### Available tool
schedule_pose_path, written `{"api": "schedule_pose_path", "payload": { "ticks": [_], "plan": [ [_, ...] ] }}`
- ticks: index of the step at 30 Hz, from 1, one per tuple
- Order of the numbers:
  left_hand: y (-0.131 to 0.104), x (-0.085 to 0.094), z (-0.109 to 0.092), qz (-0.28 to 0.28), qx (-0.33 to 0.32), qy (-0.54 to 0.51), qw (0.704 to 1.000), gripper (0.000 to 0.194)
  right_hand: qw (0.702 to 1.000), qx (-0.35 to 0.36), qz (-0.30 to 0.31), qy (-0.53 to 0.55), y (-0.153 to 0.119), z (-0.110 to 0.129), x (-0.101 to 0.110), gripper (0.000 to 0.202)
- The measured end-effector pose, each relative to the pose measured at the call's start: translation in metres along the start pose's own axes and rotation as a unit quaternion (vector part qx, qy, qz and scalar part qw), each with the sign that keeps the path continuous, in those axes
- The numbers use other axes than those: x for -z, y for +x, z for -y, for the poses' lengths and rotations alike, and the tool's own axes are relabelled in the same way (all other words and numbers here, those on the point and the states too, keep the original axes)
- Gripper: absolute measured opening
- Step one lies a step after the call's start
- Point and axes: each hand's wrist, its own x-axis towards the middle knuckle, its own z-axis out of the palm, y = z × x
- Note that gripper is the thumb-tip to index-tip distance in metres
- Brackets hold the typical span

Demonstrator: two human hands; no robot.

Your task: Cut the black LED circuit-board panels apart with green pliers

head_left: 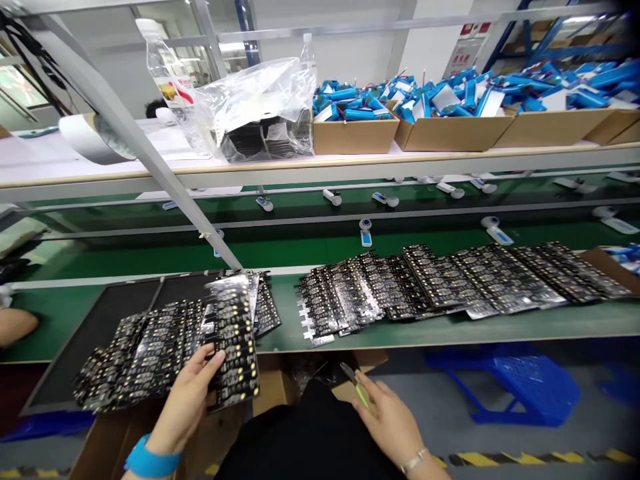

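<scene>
A black circuit board panel (235, 347) with rows of light dots is pinched by its lower left side in my left hand (193, 383). The panel is tilted up over the bench edge. Beside it, overlapping rows of similar panels (150, 347) lie on a black tray (120, 300). My right hand (387, 413) is closed around pliers (361, 389) with yellow-green handles, held low in front of the bench, jaws pointing up and left. A longer row of overlapping circuit board panels (440, 280) lies on the green bench to the right.
Small white handheld devices (366, 232) are spread along the green conveyor (310, 240). Boxes (450, 133) of blue battery packs stand on the shelf above, near a plastic bag (260, 93) and a bottle (167, 73). A slanted metal post (165, 173) crosses the left. Below is a blue stool (530, 383). Another person's arm (17, 325) shows at far left.
</scene>
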Motion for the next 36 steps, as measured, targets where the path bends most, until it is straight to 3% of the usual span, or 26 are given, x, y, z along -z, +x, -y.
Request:
{"api": "schedule_pose_path", "payload": {
  "ticks": [3, 5, 9, 13, 18, 23, 27, 33, 36],
  "plan": [
    [-0.011, -0.021, -0.001, -0.008, -0.017, -0.173, 0.985, 0.043, 0.994, 0.010, -0.002, 0.111, 0.000, 0.025, 0.002, 0.051],
    [-0.022, -0.042, 0.003, -0.007, -0.025, -0.228, 0.973, 0.040, 0.983, 0.014, -0.009, 0.184, -0.001, 0.053, 0.007, 0.055],
    [-0.047, -0.084, 0.019, 0.008, -0.023, -0.227, 0.973, 0.042, 0.939, 0.006, -0.039, 0.343, 0.005, 0.101, 0.018, 0.058],
    [-0.062, -0.107, 0.035, 0.035, 0.002, -0.211, 0.977, 0.044, 0.939, 0.013, -0.058, 0.340, 0.011, 0.109, 0.019, 0.061],
    [-0.063, -0.113, 0.044, 0.051, 0.014, -0.209, 0.977, 0.033, 0.950, -0.006, -0.057, 0.306, 0.008, 0.095, 0.016, 0.063],
    [-0.061, -0.117, 0.046, 0.047, 0.028, -0.212, 0.976, 0.034, 0.952, -0.009, -0.010, 0.307, 0.004, 0.097, 0.018, 0.058],
    [-0.061, -0.119, 0.046, 0.060, 0.018, -0.203, 0.977, 0.031, 0.978, -0.037, -0.065, 0.197, 0.001, 0.100, 0.017, 0.064],
    [-0.067, -0.119, 0.039, 0.045, 0.042, -0.233, 0.971, 0.039, 0.940, -0.011, 0.006, 0.342, 0.004, 0.098, 0.017, 0.060],
    [-0.070, -0.121, 0.038, 0.043, 0.058, -0.246, 0.967, 0.040, 0.947, -0.022, -0.020, 0.321, 0.002, 0.099, 0.016, 0.062]
  ]
}}
